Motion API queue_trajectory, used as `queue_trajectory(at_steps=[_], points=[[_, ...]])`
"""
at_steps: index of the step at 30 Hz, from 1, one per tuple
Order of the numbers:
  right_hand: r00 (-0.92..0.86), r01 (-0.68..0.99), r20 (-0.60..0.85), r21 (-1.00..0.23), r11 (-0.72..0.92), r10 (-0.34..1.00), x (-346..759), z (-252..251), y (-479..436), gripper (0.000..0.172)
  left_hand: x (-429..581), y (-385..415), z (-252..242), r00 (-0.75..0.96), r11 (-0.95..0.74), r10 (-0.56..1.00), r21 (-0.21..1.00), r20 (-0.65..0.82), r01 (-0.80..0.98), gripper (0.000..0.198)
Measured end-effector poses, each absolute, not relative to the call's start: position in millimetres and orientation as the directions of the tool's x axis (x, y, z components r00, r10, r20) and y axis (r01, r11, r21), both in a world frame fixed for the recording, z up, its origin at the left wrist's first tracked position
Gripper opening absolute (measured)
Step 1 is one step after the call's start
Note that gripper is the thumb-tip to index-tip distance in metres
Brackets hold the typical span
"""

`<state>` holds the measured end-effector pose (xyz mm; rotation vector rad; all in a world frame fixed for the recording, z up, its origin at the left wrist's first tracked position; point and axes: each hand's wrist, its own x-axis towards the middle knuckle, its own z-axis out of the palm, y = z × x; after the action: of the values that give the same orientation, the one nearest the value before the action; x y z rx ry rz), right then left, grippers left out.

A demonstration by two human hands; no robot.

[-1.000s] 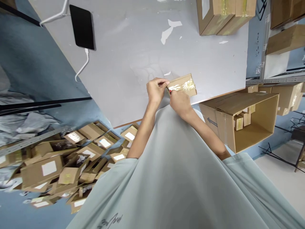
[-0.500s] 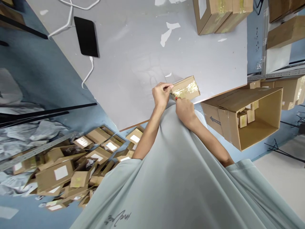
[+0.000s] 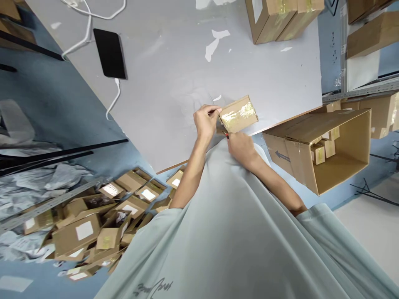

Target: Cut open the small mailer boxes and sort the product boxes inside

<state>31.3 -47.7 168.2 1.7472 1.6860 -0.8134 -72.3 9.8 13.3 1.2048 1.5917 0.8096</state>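
Left hand (image 3: 205, 122) pinches box (image 3: 239, 116), right (image 3: 242, 147) overlaps table edge (image 3: 289, 118)

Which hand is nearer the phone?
Left. The left hand is right of and below the phone in the picture, at the small box's left end; the right hand sits farther right and lower.

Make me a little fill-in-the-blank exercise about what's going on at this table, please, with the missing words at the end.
1. The left hand touches a small brown cardboard box covered with shiny ____.
2. The right hand holds a small tool with a bright ____ part.
3. The flat black rectangular device has a ____ cable plugged into it.
4. The large open brown cardboard carton has a dark ____ printed on its side.

Missing words: tape; red; white; arrow.
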Motion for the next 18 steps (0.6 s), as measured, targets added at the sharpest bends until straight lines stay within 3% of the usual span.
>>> queue_trajectory(at_steps=[4,7,9,13,18], points=[[0.092,0.987,-0.674,-0.036,-0.157,0.733,67.4,190.6,-49.0,0.043,-72.7,7.4,22.5,-0.043,0.251,0.967,0.902,-0.252,0.351,0.016],[0.194,0.965,-0.579,-0.033,-0.26,0.792,101.5,192.7,-46.1,0.046,-59.9,4.3,36.2,0.006,0.109,0.992,0.904,-0.123,0.414,0.028],[0.236,0.955,-0.541,-0.026,-0.296,0.807,121.3,187.2,-43.2,0.048,-44.1,2.9,44.3,0.127,-0.01,0.991,0.899,-0.05,0.437,0.034],[0.236,0.955,-0.533,-0.03,-0.296,0.813,144.0,172.5,-34.0,0.047,-11.9,2.8,47.4,0.394,-0.193,0.919,0.871,-0.001,0.451,0.041],[0.182,0.965,-0.57,-0.053,-0.257,0.802,148.6,161.3,-17.8,0.047,-1.8,3.1,32.9,0.473,-0.265,0.881,0.827,-0.002,0.497,0.057]])
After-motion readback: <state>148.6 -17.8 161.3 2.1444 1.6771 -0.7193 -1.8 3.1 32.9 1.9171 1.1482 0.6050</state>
